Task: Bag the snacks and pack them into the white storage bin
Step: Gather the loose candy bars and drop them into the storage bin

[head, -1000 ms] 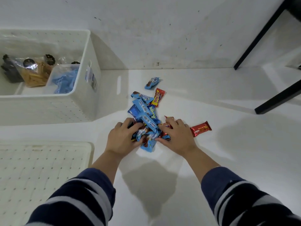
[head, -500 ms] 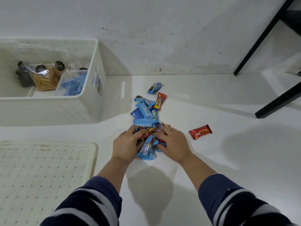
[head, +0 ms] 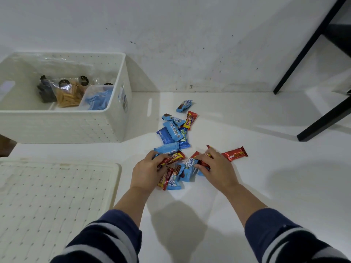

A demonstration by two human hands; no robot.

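Left hand (head: 147,172) and right hand (head: 218,168) curled round snack pile (head: 176,170), gathering. Risk: slick wrappers slipping out, red bar (head: 235,153) left behind.

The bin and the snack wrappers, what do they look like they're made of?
The bin looks like moulded white plastic with a matt finish: thin even walls dotted with rows of small holes. The wrappers seem to be glossy printed plastic film or foil; they crinkle, and the red bar glints. Which of the two is hard to tell.

Glossy foil snack wrappers (head: 171,131) – matt perforated plastic bin (head: 62,128) – smooth white tabletop (head: 266,186)
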